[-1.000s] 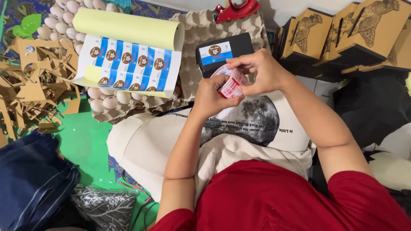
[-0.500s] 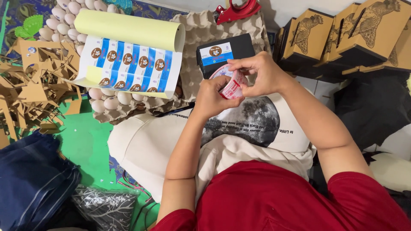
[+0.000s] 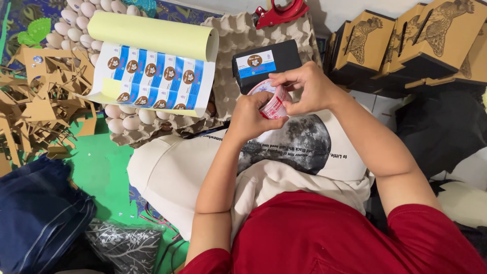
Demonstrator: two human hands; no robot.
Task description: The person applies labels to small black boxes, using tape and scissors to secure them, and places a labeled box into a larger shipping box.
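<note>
tape roll (image 3: 272,104): mostly buried under both hands, can't make out its print | black box (image 3: 266,63): near edge covered by the fingers (image 3: 284,81) | red tape dispenser (image 3: 280,10): chopped off by the top edge | egg trays (image 3: 238,35): partly under the sticker sheet (image 3: 154,76) | brown boxes (image 3: 406,40): run off the right edge

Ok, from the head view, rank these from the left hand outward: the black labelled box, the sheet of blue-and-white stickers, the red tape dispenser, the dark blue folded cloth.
1. Black labelled box, just above the left hand.
2. Sheet of blue-and-white stickers, up-left on the egg trays.
3. Red tape dispenser, at the top edge.
4. Dark blue folded cloth, bottom-left corner.
Two and three are near to call.
</note>
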